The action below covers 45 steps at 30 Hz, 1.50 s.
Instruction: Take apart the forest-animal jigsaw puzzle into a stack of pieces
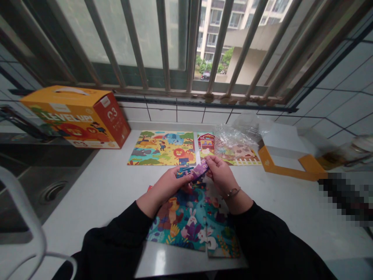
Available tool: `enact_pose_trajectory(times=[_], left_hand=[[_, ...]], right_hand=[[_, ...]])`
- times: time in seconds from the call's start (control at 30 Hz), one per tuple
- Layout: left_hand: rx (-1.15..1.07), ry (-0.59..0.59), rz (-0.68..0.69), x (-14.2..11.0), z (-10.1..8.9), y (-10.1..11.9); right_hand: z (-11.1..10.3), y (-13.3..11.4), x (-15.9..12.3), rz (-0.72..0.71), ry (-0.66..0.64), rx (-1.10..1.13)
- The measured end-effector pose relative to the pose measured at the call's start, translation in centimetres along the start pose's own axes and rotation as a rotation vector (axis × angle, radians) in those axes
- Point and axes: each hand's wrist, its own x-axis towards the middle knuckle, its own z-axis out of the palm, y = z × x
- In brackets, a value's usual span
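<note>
Between my hands, above the middle of the counter, is a purple jigsaw puzzle piece [200, 169]. My right hand [220, 175] pinches its right end between thumb and fingers. My left hand [174, 182] is closed on its left end, thumb on top, with dark blue puzzle pieces [185, 170] showing by its fingers; whether these are also held I cannot tell. Below lies a partly joined teal forest puzzle [190, 221] with rabbits and other animals. A gap runs down between its main part and a right-hand strip [223, 237]. My forearms cover parts of the puzzle.
Behind my hands lie a yellow safari picture [157, 149] and a farm picture [237, 151], the latter partly under clear plastic wrap [239, 132]. An orange box [87, 120] stands at left by the sink [52, 192]. An open white-and-orange box [287, 157] sits at right.
</note>
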Motion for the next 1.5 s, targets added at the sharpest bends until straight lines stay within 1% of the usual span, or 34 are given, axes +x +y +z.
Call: enact_pose_trajectory(times=[0.07,0.13,0.33,0.43,0.57,0.73,0.9,1.1,1.17,1.3,1.37,1.43,1.5], left_hand=[[-0.028,0.028,0.008,0.0,0.1,0.1],[-0.038,0.039,0.018,-0.1,0.2,0.2],[-0.04,0.059,0.027,-0.1,0.2,0.1],[-0.024,0.045,0.059,-0.1,0.1,0.2],[0.017,0.021,0.09,0.0,-0.1,0.2],[0.031,-0.023,0.106,0.0,-0.4,0.1],[0.038,-0.058,0.111,-0.1,-0.4,0.2],[0.074,-0.078,0.12,-0.5,-0.1,0.7],[0.079,-0.045,0.122,-0.4,-0.1,0.6],[0.019,0.136,0.1,0.1,0.0,0.3],[-0.041,0.2,0.071,0.2,0.0,0.2],[-0.064,0.195,0.065,0.3,0.0,0.2],[-0.027,0.143,0.076,0.2,0.0,0.2]], right_hand=[[-0.1,0.1,0.2,-0.059,0.043,0.012],[-0.2,0.3,0.3,-0.091,0.058,0.002],[-0.2,0.4,0.2,-0.051,0.039,-0.05],[0.0,0.1,-0.1,-0.004,-0.019,-0.034],[0.4,-0.1,-0.6,0.114,-0.128,-0.035],[0.7,-0.3,-0.9,0.132,-0.189,-0.042],[0.6,-0.5,-0.9,0.129,-0.165,0.035],[0.5,-0.2,-0.6,0.135,-0.113,0.103],[0.4,-0.2,-0.5,0.132,-0.091,0.119],[0.3,-0.6,-0.5,0.054,-0.007,0.174],[0.3,-0.8,-0.6,0.01,-0.011,0.124],[0.4,-0.7,-0.9,-0.024,-0.075,-0.012],[0.6,-0.5,-1.2,-0.053,-0.143,-0.187]])
